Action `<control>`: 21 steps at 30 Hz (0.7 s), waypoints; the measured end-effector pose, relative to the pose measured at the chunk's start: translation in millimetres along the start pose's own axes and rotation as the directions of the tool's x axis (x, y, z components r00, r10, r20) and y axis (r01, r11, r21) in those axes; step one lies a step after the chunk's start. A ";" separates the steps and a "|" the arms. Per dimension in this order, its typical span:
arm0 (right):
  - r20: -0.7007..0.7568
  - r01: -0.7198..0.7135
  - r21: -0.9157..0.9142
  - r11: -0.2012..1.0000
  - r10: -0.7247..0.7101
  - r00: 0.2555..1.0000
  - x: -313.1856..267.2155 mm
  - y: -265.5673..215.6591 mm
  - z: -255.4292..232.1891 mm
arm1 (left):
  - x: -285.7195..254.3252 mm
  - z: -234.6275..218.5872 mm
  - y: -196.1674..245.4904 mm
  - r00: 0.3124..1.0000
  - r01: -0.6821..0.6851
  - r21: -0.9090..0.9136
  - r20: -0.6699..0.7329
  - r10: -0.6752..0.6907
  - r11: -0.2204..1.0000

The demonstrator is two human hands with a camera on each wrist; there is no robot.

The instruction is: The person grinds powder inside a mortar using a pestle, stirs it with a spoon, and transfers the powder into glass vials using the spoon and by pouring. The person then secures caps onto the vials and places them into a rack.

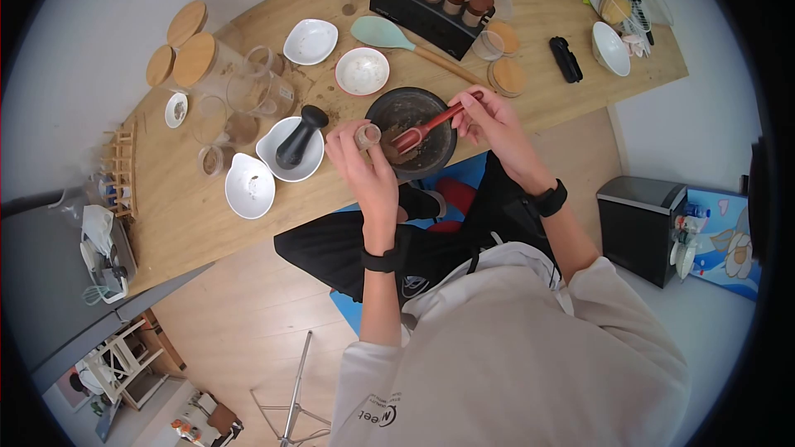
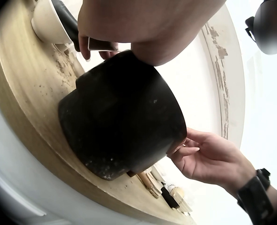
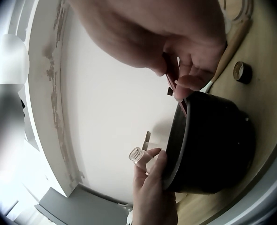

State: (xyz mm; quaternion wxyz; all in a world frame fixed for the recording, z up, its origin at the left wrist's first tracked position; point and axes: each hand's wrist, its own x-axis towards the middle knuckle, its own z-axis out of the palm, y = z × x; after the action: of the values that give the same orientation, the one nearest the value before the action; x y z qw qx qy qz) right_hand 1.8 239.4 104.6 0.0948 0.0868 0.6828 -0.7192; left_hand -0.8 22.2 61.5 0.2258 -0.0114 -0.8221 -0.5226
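Note:
My left hand (image 1: 361, 172) grips a small clear glass jar (image 1: 368, 136) at the left rim of a black mortar (image 1: 445, 157). The jar's uncapped, threaded neck shows in the right wrist view. Between the thumb and fingers of my right hand (image 1: 502, 134) is the handle of a red scoop (image 1: 425, 127). Its slotted-looking head lies low inside the mortar, over brown powder (image 1: 403, 149). From the left wrist view the mortar's dark outer wall (image 2: 124, 112) hides the scoop's head and the powder.
Left of the mortar, a black pestle (image 1: 300, 139) leans in a white bowl (image 1: 313, 164) beside another white bowl (image 1: 250, 199). Beyond are a red-rimmed dish (image 1: 362, 71), a green spatula (image 1: 381, 33) and a black rack (image 1: 431, 25) of brown-capped jars. Spilled powder dusts the wooden table (image 1: 182, 199).

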 end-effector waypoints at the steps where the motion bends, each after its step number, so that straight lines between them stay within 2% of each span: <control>1: -0.004 -0.002 0.043 0.999 0.003 1.000 -1.5 0.5 -0.5 | 0.1 0.0 -0.1 1.000 -0.010 0.009 0.002 0.010 1.000; 6: -0.041 -0.037 0.214 0.976 0.047 0.998 -11.8 7.1 -5.8 | 1.0 -3.5 3.1 0.998 -0.053 0.067 0.045 0.050 0.996; 9: -0.071 -0.052 0.311 0.949 0.078 0.994 -20.4 13.3 -13.6 | 0.9 -3.5 6.0 0.995 -0.082 0.172 0.075 0.070 0.982; 14: -0.212 0.049 0.443 0.895 0.052 0.976 -33.9 12.6 -19.8 | 4.5 -3.9 13.3 0.986 -0.144 0.303 0.122 0.111 0.942; 21: -0.257 0.140 0.394 0.909 -0.037 0.966 -38.4 -7.5 -3.7 | 5.8 -4.1 14.6 0.980 -0.182 0.369 0.148 0.135 0.912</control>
State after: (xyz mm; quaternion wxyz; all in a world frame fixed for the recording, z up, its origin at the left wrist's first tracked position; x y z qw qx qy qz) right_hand 37.0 244.2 121.4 -0.0429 0.1608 0.5271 -0.8334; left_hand -0.8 24.1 77.7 0.2158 -0.0654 -0.9161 -0.3316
